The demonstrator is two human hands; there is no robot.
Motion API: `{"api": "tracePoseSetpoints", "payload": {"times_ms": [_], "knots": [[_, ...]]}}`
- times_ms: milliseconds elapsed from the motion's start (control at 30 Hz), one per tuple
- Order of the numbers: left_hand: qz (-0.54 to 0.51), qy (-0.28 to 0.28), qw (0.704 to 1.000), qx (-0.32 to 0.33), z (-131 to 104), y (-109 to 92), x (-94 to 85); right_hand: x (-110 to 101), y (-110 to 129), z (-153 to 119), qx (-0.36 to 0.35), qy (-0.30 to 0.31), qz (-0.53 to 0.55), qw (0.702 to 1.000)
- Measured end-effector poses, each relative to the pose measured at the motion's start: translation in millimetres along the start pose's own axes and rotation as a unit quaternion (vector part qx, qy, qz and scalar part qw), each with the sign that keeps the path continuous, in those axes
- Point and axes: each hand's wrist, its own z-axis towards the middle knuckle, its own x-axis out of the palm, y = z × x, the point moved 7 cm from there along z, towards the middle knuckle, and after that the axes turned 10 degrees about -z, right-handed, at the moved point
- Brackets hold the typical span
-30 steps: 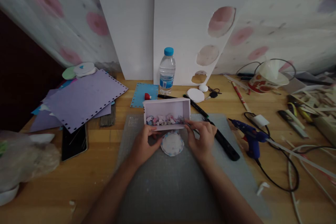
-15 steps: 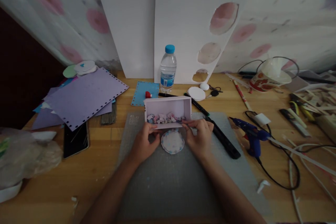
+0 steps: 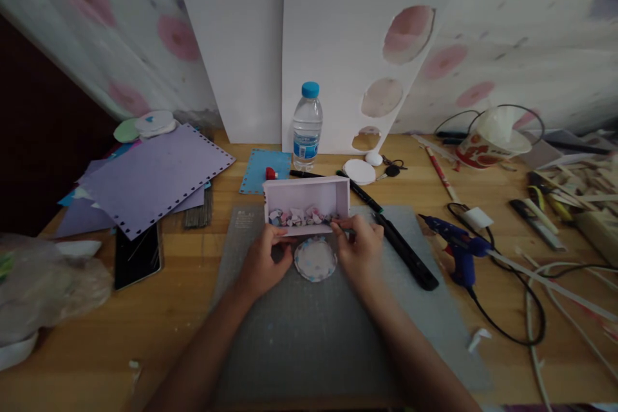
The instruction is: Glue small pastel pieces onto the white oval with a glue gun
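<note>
In the head view, you have the lilac box (image 3: pixel 308 196) between your hands, over the grey cutting mat (image 3: pixel 299 341) on the worktop (image 3: pixel 159 328). Its open side is tipped towards you, and crumpled patterned scraps (image 3: pixel 299 216) lie along its lower wall. Your left hand (image 3: pixel 264 261) grips the near edge by its left corner, thumb apart below; your right hand (image 3: pixel 361 248) is pinched at the right end of that same edge. Whether those right fingertips also hold a scrap, you cannot tell from here. The step in hand looks like steadying or angling the box. Your next move, I judge, calls for an even grip at both corners and no further tilt, or scraps may slide over the edge onto the round speckled-rim disc (image 3: pixel 315 259) lying just in front.
</note>
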Motion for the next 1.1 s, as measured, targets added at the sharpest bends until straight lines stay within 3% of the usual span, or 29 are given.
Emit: {"api": "tracePoseSetpoints", "payload": {"times_ms": [200, 433, 600, 767, 1100], "knots": [[-0.007, 0.003, 1.000, -0.005, 0.5, -2.0, -1.1, -1.3, -1.7, -3.0, 0.019, -0.018, 0.025, 0.999], [-0.024, 0.016, 0.999, -0.016, -0.7, 1.3, -0.5, -17.1, -9.0, -3.3, 0.077, -0.090, 0.123, 0.985], [-0.036, 0.017, 0.999, -0.017, -1.7, 3.2, 0.1, -18.7, -12.4, -2.2, 0.113, -0.092, 0.227, 0.963], [-0.019, 0.017, 1.000, -0.002, -0.5, -0.2, -0.4, -20.0, -13.2, 0.8, 0.142, -0.074, 0.360, 0.919], [-0.003, 0.017, 0.999, 0.027, 0.3, -7.1, -0.9, -17.2, -17.9, -0.4, 0.165, -0.049, 0.389, 0.905]]}}
